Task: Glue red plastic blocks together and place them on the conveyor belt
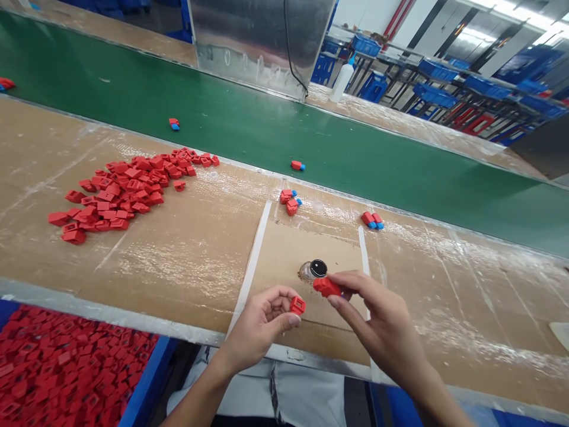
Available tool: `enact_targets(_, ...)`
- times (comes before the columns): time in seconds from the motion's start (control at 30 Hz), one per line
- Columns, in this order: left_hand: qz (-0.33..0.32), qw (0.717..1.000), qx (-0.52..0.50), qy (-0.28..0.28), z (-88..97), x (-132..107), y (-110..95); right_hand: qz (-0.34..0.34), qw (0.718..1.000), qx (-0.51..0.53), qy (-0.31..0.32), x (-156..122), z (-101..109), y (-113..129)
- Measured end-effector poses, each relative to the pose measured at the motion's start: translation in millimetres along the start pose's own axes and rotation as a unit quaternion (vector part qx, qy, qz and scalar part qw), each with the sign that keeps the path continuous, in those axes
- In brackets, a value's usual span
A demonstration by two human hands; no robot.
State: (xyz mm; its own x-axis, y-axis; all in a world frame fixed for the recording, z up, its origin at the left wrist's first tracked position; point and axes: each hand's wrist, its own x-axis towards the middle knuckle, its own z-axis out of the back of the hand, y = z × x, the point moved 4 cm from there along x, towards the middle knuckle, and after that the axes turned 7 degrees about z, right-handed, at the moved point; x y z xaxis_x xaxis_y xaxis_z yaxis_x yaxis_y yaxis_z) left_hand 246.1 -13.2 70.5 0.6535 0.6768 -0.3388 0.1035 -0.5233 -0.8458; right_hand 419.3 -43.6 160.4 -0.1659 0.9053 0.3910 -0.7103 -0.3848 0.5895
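My left hand (260, 326) pinches a small square red plastic part (297, 305) between thumb and fingertips. My right hand (377, 314) grips a longer red plastic part (326, 287) between its thumb and fingers. That part sits just in front of a small round glass container with a black top (313, 270), on a cardboard-covered bench (311, 255). Farther left lies a loose pile of red plastic parts (124, 193). Several red parts with blue ends (288, 201) stand in small groups beyond my hands.
A blue bin (149, 379) full of red parts sits below the bench's near edge at left. A green conveyor belt (249, 127) runs behind the bench, carrying a few red-and-blue parts. Beyond stand a metal panel, a white bottle and racks of blue crates.
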Motion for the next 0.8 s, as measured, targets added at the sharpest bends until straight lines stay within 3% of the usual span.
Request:
enact_targets(0.2,-0.007,1.000,0.012,0.001,-1.0,0.2,-0.2,0.011,0.998,0.045,0.032,-13.2,-19.3,3.2)
enact_targets(0.6,-0.002,1.000,0.024,0.008,-2.4,-1.6,-1.0,0.008,0.996,0.067,0.065,-20.7,-26.5,0.6)
enact_targets(0.8,-0.015,0.997,0.081,0.013,-3.3,-3.3,-2.1,0.019,0.993,0.069,0.096,-23.1,-33.1,3.6)
